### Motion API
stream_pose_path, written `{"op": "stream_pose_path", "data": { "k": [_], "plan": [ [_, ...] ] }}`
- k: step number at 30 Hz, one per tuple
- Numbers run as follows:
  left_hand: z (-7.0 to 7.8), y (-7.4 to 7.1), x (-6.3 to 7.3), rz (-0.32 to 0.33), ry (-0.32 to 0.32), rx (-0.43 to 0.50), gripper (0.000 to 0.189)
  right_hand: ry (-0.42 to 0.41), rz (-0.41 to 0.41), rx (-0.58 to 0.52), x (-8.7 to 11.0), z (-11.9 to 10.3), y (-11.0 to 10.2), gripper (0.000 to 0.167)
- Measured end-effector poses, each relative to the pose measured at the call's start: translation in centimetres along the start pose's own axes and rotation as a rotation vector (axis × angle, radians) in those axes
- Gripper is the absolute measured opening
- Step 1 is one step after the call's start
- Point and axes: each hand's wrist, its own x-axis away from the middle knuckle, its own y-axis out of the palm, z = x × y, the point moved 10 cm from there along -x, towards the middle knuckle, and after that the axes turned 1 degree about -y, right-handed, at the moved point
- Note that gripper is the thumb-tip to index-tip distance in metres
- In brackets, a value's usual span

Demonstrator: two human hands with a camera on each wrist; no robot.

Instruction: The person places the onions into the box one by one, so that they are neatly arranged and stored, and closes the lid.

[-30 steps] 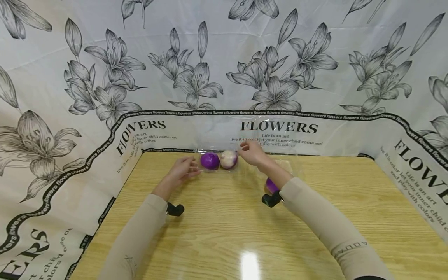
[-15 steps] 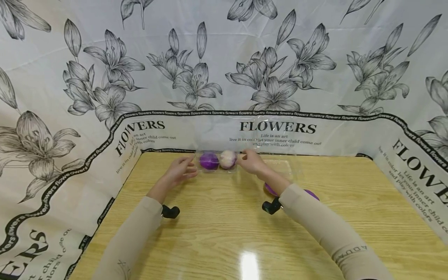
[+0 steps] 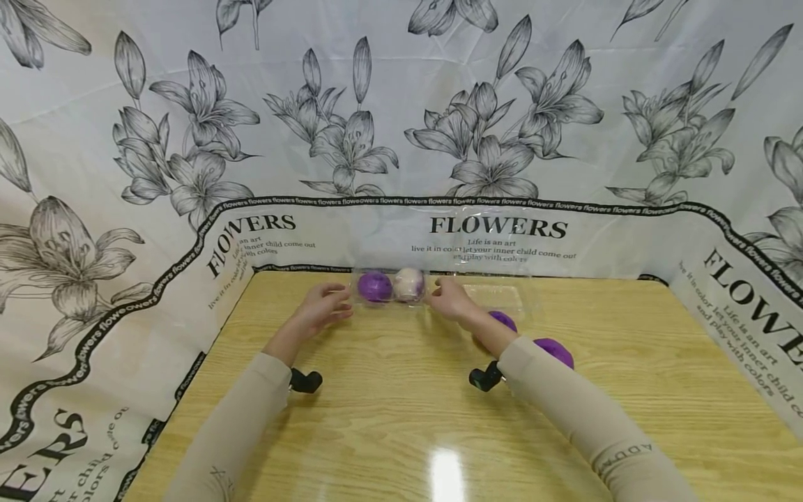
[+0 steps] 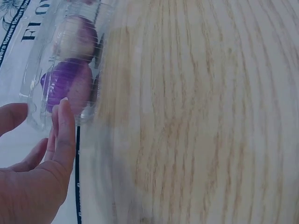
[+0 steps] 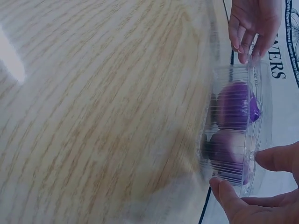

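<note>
A clear plastic clamshell box (image 3: pixel 355 298) sits at the table's far edge. Inside are a purple round thing (image 3: pixel 374 286) and a cream-and-purple one (image 3: pixel 408 286), side by side; their kind cannot be told. At the box's left end my left hand (image 3: pixel 318 308) has fairly straight fingers along the front, thumb at the corner, as the left wrist view shows. My right hand (image 5: pixel 264 200) pinches the other end, its thumb on the upper edge and fingertips on the front side. In the right wrist view the lid lies over both round things.
A second clear plastic box (image 3: pixel 519 300) stands right of the first, its lid raised against the flowered cloth (image 3: pixel 351 237). Two purple round things (image 3: pixel 555 352) lie on the wooden table (image 3: pixel 389 397), partly behind my right arm.
My right hand has come down from above onto the right end of the box. My left hand has barely shifted. Purple things behind my right arm show more now.
</note>
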Motion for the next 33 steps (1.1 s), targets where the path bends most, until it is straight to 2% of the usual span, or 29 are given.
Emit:
{"op": "stream_pose_path", "data": {
  "k": [8, 10, 15, 17, 23, 33],
  "plan": [
    [0.0, 0.1, -0.1, -0.004, -0.012, -0.009, 0.051, -0.009, -0.005, -0.016, -0.3, -0.2, 0.3, 0.059],
    [0.0, 0.3, -0.2, -0.018, -0.007, -0.016, 0.051, 0.004, -0.024, -0.091, -0.4, -0.2, 0.7, 0.059],
    [-0.1, 1.1, -0.3, -0.064, -0.006, -0.016, 0.049, 0.067, -0.093, -0.387, -0.6, 0.2, 1.9, 0.058],
    [-0.3, 1.2, -0.3, -0.063, -0.017, -0.007, 0.049, 0.084, -0.103, -0.451, -0.6, 0.4, 2.1, 0.057],
    [-0.5, 1.0, -0.2, -0.043, -0.038, -0.006, 0.05, 0.094, -0.102, -0.501, -0.7, 0.8, 2.4, 0.056],
    [-0.5, 1.0, -0.3, -0.027, -0.048, 0.025, 0.053, 0.068, -0.08, -0.51, -0.9, 0.9, 2.1, 0.052]
  ]
}}
